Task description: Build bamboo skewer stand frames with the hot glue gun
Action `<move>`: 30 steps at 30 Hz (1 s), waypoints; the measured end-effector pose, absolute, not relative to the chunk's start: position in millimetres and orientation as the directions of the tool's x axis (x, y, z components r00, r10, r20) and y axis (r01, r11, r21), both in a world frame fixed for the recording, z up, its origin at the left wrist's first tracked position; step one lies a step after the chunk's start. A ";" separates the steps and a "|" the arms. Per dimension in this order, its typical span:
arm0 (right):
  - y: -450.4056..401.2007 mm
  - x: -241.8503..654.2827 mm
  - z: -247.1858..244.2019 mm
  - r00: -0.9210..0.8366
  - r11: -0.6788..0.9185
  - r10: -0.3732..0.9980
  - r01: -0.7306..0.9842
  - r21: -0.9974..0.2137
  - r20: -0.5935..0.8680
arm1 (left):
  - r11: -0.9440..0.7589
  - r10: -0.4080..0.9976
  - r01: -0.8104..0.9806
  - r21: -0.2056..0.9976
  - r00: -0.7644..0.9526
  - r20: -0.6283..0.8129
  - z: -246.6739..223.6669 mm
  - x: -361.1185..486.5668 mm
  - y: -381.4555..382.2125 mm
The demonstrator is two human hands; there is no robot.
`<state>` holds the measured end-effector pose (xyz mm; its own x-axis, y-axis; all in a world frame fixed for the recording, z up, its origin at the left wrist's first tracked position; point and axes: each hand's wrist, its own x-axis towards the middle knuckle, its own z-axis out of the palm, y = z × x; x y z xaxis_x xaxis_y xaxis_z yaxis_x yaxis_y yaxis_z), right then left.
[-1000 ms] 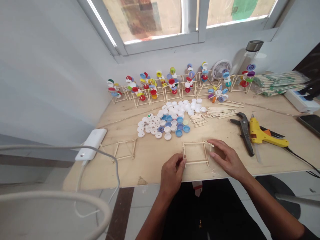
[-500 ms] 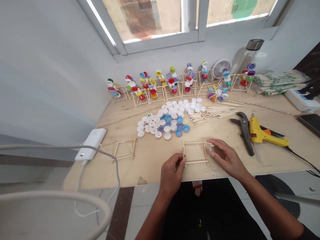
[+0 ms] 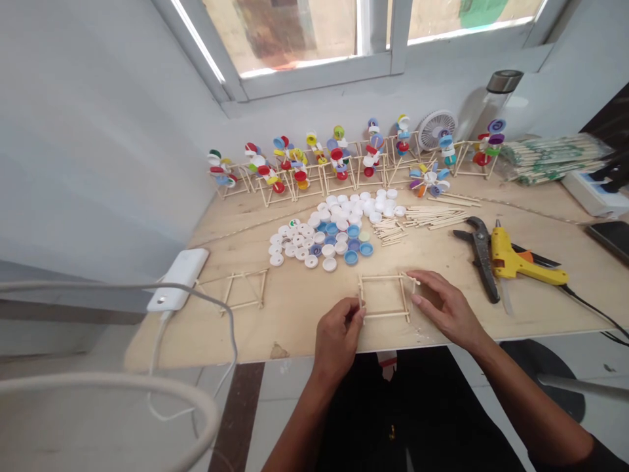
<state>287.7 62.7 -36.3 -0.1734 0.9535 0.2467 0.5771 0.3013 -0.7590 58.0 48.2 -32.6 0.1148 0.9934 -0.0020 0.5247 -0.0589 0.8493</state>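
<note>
A small frame of thin wooden sticks (image 3: pixel 386 316) stands on the table near its front edge, between my hands. My left hand (image 3: pixel 339 334) pinches its left side between thumb and fingers. At its right side, my right hand (image 3: pixel 445 308) has thumb and index finger on the end sticks, closed around them. A second stick frame (image 3: pixel 243 304) sits to the left. Behind the hands lies a heap of white and blue bottle caps (image 3: pixel 329 249), with cut sticks (image 3: pixel 435 216) to its right.
Stick stands with colourful cap wheels (image 3: pixel 299 177) line the back. On the right are black-handled pliers (image 3: pixel 481 252), a yellow glue gun (image 3: pixel 521 262) and bagged sticks (image 3: pixel 555 157). A white power bank (image 3: pixel 179 278) with a cable lies at the left.
The hands and the frame between them stay nearly the same. The camera view has shifted very slightly.
</note>
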 end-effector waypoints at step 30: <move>63.0 286.9 -35.1 -0.163 0.278 0.960 0.566 -0.776 0.226 | -0.055 0.993 0.518 0.854 0.119 -0.008 -30.2 58.7 48.2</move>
